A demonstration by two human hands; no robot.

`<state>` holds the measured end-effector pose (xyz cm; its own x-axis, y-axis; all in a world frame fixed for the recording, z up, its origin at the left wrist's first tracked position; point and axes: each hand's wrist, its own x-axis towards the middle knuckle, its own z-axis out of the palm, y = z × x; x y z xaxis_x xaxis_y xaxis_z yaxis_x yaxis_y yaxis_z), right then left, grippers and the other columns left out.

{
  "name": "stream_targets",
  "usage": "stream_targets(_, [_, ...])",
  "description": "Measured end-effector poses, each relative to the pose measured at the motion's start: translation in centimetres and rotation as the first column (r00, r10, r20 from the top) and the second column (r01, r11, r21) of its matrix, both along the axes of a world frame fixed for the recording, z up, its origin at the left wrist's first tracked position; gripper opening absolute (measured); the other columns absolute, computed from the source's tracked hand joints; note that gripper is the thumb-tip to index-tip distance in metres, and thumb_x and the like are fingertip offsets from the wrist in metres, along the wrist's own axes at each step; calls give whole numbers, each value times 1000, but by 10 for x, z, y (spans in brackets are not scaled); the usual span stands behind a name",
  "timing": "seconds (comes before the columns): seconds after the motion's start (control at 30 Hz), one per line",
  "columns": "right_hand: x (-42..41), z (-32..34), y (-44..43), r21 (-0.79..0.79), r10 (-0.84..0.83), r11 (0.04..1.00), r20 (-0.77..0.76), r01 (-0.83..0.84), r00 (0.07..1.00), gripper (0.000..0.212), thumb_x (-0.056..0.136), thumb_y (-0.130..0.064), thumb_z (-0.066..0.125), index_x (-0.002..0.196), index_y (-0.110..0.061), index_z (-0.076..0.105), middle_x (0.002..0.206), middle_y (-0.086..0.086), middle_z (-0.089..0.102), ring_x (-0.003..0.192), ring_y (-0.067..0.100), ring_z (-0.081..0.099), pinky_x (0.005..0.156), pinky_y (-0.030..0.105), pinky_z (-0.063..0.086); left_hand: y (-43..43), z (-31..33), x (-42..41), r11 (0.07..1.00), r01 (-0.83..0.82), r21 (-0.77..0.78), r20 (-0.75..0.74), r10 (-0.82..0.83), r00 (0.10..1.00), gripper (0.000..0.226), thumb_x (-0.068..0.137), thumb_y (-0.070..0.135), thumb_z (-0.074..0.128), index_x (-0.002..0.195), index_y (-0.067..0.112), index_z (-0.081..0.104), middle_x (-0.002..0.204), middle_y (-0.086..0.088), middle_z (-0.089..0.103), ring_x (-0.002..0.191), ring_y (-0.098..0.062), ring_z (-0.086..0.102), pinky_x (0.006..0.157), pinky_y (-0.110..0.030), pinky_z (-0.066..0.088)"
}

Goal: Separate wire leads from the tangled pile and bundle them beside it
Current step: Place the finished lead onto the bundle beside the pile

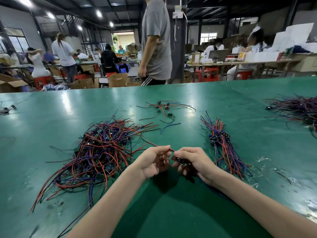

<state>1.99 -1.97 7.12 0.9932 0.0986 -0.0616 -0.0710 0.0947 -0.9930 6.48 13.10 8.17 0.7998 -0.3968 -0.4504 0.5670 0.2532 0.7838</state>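
Left grip [154, 160] pinches a thin red wire [152, 144] between thumb and fingertips, its fingers curled. Just beside it and nearly touching, the right grip [192, 162] is curled round a small bunch of leads [182, 162], with dark parts showing between its fingers. Both are above the green table [171, 212]. From the pinch the red wire runs up and left into the tangled pile [103, 152], a spread heap of red, blue and black leads lying just left of the left grip. Right of the right grip, near but apart, lies a sorted bundle [221, 143] with its leads roughly parallel. Beyond both grips is a small scatter of leads [164, 107], and far off to the right another heap [298, 107]. Past the table's far edge stands a person in a grey shirt [157, 40].
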Motion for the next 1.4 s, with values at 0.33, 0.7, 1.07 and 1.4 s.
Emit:
stream_targets(0.33, [-3, 1, -3, 48, 86, 995, -29, -85, 996, 17, 88, -5, 57, 75, 1, 65, 61, 16, 64, 46, 18, 54, 41, 22, 43, 0, -1, -1, 993, 83, -87, -63, -88, 994, 24, 78, 17, 61, 57, 5, 67, 54, -1, 61, 50, -13, 60, 54, -21, 51])
stream_targets(0.7, [-1, -5, -2, 11, 78, 997, -26, -78, 997, 28, 91, -19, 58, 68, -3, 61, 54, 13, 60, 40, 14, 51, 39, 20, 42, -5, -4, -6, 999, -29, 39, 148, 23, 989, 20, 90, 14, 60, 72, 5, 65, 56, 1, 61, 43, -3, 47, 46, -12, 42])
stream_targets(1.07, [-5, 1, -1, -91, 68, 993, -29, -70, 997, 33, 90, -20, 60, 58, -9, 61, 48, 9, 56, 35, 12, 44, 36, 16, 34, 6, 0, 3, 911, -390, 132, 562, 256, 786, 21, 87, 15, 67, 67, 7, 70, 65, -1, 63, 62, -7, 48, 48, -18, 48])
stream_targets(1.4, [-7, 0, 2, -132, 72, 988, -26, -75, 997, 33, 89, -21, 61, 58, -10, 61, 48, 9, 56, 36, 13, 43, 36, 17, 32, 30, -2, 21, 778, -609, 156, 680, 363, 637, 20, 83, 19, 72, 67, 6, 70, 63, -2, 50, 52, -7, 49, 49, -21, 53])
